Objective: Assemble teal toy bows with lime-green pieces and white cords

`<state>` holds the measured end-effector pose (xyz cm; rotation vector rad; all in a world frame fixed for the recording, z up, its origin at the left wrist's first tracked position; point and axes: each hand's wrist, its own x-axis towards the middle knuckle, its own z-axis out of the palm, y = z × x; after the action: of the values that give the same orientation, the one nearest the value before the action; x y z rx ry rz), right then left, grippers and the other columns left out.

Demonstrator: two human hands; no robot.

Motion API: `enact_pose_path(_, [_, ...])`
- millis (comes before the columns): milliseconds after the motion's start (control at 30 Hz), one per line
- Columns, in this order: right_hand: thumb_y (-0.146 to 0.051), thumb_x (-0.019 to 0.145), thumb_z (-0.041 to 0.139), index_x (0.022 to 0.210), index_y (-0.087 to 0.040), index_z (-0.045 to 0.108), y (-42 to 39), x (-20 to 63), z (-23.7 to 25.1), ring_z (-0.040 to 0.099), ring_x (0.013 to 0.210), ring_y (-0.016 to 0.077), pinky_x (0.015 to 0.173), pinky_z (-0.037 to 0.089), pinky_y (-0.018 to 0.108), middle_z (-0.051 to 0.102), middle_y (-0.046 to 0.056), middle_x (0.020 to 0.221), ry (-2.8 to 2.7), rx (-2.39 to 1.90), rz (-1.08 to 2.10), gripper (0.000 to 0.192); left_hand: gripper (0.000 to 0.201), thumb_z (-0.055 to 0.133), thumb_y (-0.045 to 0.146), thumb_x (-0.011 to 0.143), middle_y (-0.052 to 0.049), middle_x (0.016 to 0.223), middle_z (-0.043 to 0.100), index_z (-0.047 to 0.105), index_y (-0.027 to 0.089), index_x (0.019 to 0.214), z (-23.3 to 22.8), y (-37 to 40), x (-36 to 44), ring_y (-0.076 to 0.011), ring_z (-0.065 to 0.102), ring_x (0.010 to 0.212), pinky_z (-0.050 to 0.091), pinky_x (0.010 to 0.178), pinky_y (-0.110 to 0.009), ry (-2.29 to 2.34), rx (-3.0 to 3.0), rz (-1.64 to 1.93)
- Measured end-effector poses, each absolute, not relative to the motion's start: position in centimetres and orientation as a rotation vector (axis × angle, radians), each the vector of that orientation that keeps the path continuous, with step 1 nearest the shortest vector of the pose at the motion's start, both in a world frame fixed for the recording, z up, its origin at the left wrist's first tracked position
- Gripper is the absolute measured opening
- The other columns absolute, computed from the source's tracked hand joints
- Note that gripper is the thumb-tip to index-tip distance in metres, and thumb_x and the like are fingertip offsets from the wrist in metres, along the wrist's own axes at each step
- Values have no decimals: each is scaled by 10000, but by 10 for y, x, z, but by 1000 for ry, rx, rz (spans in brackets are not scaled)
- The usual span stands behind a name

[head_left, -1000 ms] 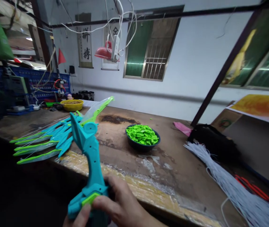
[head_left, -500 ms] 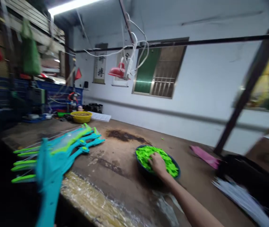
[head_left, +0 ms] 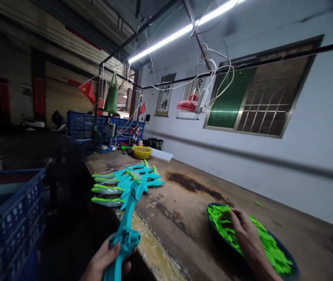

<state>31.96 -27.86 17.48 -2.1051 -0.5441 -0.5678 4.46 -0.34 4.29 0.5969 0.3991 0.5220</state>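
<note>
Gripping a teal toy [head_left: 126,230] by its lower end, our left hand [head_left: 103,262] is wrapping fingers and thumb round the handle and holding it out past the bench edge [head_left: 154,253]; half a second ago the toy was a blur swinging lower on the left. Beyond it, our right hand [head_left: 244,230] is resting in the bowl [head_left: 213,230] of green pieces [head_left: 267,246], fingers curled down into the heap, though we cannot tell whether they are pinching one. A second ago that hand was also on the toy, so we are judging this a reach for a green part. Farther back, finished toys [head_left: 125,181] are lying fanned on the bench, a yellow bowl [head_left: 142,152] behind them.
</note>
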Motion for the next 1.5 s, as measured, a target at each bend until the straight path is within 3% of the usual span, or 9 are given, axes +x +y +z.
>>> enact_pose_path(133, [-617,884,613,899,-194,525,-226,209,178,637,643,185,669,532,321,653,36,719,-832,-1801,134,432,808,884,434,689,-67,985,754,473,171,1332,67,-30,48,-233,728,786,582,703,-317,294,757,564])
enact_pose_path(267, [-536,876,687,1068,-152,627,-198,127,183,526,608,115,591,426,243,614,2,738,-1010,-1704,481,433,731,792,463,793,-87,1236,705,446,201,1381,79,-53,39,-270,645,1163,491,1013,-343,191,911,617])
enact_pose_path(333, [-435,878,683,1139,-163,634,-197,108,183,492,635,108,584,390,231,616,0,789,-1117,-1779,397,380,698,771,466,809,-102,1298,682,459,199,1373,81,-59,32,-291,607,1237,445,1076,-356,158,992,599])
enact_pose_path(467, [-257,868,641,866,-165,648,-204,97,186,506,646,118,588,366,230,609,-9,722,-1263,-1981,140,92,656,735,480,839,-117,1357,655,472,199,1370,82,-66,21,-305,568,1298,421,1098,-358,82,1092,530])
enact_pose_path(700, [-219,951,561,841,-188,718,-209,90,189,588,751,144,640,427,229,607,54,874,-1417,-2042,-93,195,573,722,472,857,-110,1360,659,520,217,1328,87,-74,9,-297,596,1250,419,1086,-365,3,1095,465])
enact_pose_path(1000, [-35,813,659,793,-189,569,-217,83,183,504,664,118,610,362,224,564,-31,746,-1296,-2078,-197,179,480,724,476,853,-110,1227,716,574,207,1221,84,-84,9,-283,646,1140,475,999,-353,16,1198,499])
enact_pose_path(1367, [-166,954,601,833,-195,551,-231,68,177,528,718,143,613,389,237,554,33,898,-1413,-2281,-270,134,574,749,487,835,-124,1292,698,544,207,1292,90,-91,8,-326,624,1236,480,1041,-393,27,949,354])
enact_pose_path(1433, [-159,962,560,946,-203,578,-236,69,174,559,763,165,644,429,247,591,42,911,-1393,-2217,-338,50,581,750,498,828,-125,1286,705,551,210,1292,90,-93,7,-331,632,1230,481,1046,-403,42,869,348])
enact_pose_path(1500, [-163,970,525,1195,-222,587,-240,71,171,602,854,184,721,479,259,639,61,994,-1365,-2114,-406,241,582,765,496,811,-124,1252,724,567,205,1276,91,-94,6,-330,650,1202,488,1042,-399,65,846,372])
